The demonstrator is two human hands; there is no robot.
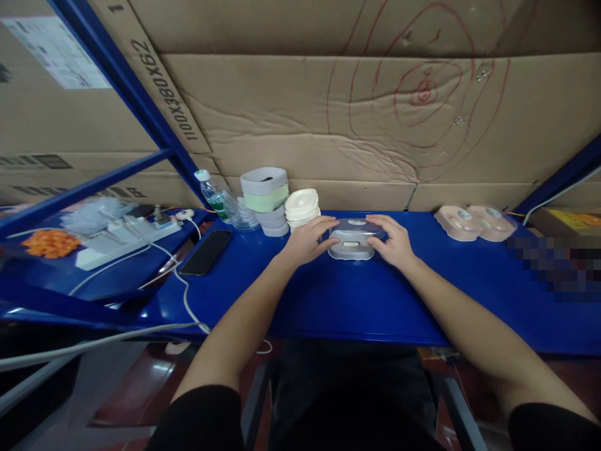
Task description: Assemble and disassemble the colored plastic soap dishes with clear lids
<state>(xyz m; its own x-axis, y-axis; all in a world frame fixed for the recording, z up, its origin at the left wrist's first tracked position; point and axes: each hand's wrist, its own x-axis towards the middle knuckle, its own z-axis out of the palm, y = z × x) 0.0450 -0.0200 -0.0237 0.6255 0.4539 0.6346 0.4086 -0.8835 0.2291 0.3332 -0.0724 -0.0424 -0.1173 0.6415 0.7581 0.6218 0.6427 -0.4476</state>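
A small grey plastic box [351, 254] with a see-through lid [345, 232] sits on the blue table in front of me. The lid carries a round whitish sticker, and a pale tab shows on the front. From the left, my left hand [310, 241] grips the box, thumb at the front and fingers along the top edge. My right hand [393, 241] clasps the opposite side the same way. Just beyond my left hand stand stacked cream trays [301, 203] and a taller stack of grey and green tubs [265, 197].
Two pink lidded boxes [457, 225] stand at the back right. Left of the stacks are clear lids [246, 216], a water bottle [213, 195] and a black phone [206, 252]. A power strip [126, 241], white cables and orange pieces [51, 243] lie farther left. Cardboard [282, 94] walls the back.
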